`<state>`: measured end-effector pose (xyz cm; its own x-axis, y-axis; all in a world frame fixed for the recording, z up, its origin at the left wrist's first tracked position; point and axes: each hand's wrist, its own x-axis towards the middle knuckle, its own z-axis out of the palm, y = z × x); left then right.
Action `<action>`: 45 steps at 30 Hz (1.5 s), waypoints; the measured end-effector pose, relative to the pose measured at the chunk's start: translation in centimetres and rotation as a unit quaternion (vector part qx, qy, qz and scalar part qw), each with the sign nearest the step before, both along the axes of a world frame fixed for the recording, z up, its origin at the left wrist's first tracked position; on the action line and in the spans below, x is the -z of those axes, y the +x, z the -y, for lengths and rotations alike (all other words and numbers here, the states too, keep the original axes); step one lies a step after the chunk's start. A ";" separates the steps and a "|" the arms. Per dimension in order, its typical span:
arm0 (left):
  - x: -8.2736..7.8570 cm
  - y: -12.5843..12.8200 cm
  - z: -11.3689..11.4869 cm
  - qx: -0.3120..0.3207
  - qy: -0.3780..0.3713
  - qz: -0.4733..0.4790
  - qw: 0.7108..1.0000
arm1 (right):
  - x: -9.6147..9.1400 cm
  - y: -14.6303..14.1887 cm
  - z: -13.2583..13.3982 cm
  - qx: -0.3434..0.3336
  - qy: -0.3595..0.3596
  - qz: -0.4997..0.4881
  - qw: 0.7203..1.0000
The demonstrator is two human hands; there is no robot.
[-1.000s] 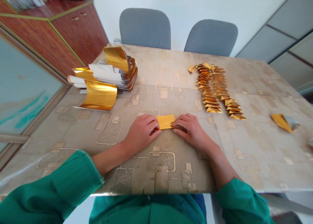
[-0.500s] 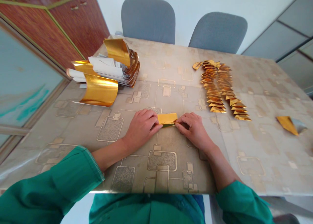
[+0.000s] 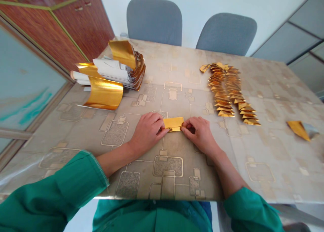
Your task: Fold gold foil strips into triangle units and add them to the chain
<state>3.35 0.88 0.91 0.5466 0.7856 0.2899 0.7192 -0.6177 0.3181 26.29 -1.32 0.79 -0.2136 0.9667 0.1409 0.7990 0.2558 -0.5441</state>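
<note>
**As my fingers (image 3: 186, 127) pinch the gold foil strip (image 3: 173, 124), plenty sits unfolded**

My left hand (image 3: 148, 132) and right hand (image 3: 199, 134) clench it on the table (image 3: 278, 178) before me. The folded gold chain (image 3: 222, 90) lies finished to my right; a curled stack of foil strips (image 3: 105, 97) waits left.

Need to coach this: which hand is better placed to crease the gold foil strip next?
Probably the right hand: its fingers hold one end of the gold foil strip; the left hand covers the other.
</note>
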 end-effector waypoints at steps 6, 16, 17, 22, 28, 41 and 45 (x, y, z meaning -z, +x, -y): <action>0.0 0.1 0.0 -0.008 0.013 -0.020 1.000 | 0.1 -0.5 -0.1 0.029 0.009 0.016 0.999; 0.1 0.2 0.0 -0.009 0.019 -0.019 1.000 | 0.1 -1.1 0.0 0.058 0.010 0.031 0.998; 0.1 0.3 -0.1 -0.011 0.018 -0.021 1.000 | 0.1 -1.1 0.0 0.059 0.009 0.032 0.998; 0.0 0.2 -0.1 -0.026 0.013 -0.035 0.999 | 0.0 -1.2 0.0 0.063 0.008 0.039 0.997; 0.4 0.4 -0.2 0.057 0.061 -0.049 0.995 | 0.3 -1.0 -0.1 0.058 0.016 0.027 0.998; 0.0 0.7 0.2 0.148 0.138 -0.109 0.973 | 0.1 -2.9 0.7 0.029 0.071 0.081 0.994; 0.2 0.4 0.3 0.161 0.150 -0.131 0.967 | 0.6 -3.6 0.5 0.040 0.045 0.123 0.991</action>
<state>3.72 0.55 0.72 0.8349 0.4640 0.2961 0.5051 -0.8596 -0.0771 22.71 -1.87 0.22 -0.1759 0.9678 0.1800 0.9244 0.2253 -0.3078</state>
